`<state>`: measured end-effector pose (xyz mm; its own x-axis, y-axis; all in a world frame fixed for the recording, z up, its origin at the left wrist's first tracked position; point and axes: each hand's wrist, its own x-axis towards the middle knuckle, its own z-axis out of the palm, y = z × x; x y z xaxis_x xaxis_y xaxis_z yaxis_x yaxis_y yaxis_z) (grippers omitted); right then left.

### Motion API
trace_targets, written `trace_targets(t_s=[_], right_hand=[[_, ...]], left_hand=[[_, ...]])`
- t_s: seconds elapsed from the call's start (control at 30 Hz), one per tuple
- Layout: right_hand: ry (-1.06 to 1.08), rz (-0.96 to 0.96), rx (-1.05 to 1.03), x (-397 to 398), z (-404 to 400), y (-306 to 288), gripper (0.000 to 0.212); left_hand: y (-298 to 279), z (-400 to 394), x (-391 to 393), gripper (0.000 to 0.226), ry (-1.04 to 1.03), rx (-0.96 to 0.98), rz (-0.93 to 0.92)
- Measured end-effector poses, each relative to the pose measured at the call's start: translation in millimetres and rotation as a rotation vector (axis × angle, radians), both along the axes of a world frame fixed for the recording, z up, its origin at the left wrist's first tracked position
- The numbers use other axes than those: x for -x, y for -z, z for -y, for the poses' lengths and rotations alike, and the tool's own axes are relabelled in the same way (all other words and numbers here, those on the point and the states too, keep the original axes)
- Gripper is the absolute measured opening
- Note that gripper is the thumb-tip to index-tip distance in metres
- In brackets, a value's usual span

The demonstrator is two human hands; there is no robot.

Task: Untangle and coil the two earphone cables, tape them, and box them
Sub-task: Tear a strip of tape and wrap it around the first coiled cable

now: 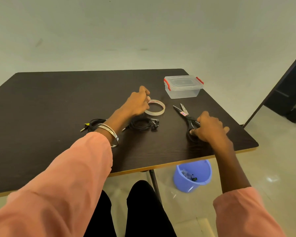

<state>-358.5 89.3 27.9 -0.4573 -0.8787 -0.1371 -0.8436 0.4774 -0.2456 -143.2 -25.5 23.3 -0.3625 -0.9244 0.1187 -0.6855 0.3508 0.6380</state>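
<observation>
**Q:** ok so what's nearest to you right now?

**me:** My right hand (210, 128), close to the front edge of the dark table (58, 103). Fingers are curled round the black handles of the scissors (186, 115). They lie flat on the table with the blades a bit apart, pointing away from me toward the box.

**Q:** and the earphones?

**me:** Both coiled, sitting in the middle of the table on either side of my left wrist. The left coil (92, 124) has its plug sticking out to the left and a small yellow bit on it. The right coil (141, 125) has its earbuds bunched on its right side. I'm not touching either one.

**Q:** left hand doing what?

**me:** My left hand (137, 104) is further out at the tape roll (155, 107), fingers curled on the roll's near-left edge. Looks like a pinch, though my knuckles hide the actual contact.

**Q:** box?

**me:** The clear box (184, 87) with red clips is farthest back, lid on, just beyond the scissor tips.
</observation>
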Motion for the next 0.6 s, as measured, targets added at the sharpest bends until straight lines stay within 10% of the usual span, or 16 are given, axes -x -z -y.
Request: trace_targets(t_s=[0.17,0.37,0.6], right_hand=[[-0.068,-0.117,0.148,-19.9,-2.2,-20.5,0.04],[-0.393,0.775,0.497,-69.1,-3.3,-36.1,0.013],[-0.409,1.194,0.468,-116.7,10.4,-21.3,0.02]], left_hand=[[-15.5,-18.5,-12.9,0.015,-0.01,-0.061,-0.374],[-16.8,-51.3,-31.6,0.014,0.003,-0.207,-0.756],[-9.3,-79.4,-61.6,0.014,-0.06,-0.175,-0.802]])
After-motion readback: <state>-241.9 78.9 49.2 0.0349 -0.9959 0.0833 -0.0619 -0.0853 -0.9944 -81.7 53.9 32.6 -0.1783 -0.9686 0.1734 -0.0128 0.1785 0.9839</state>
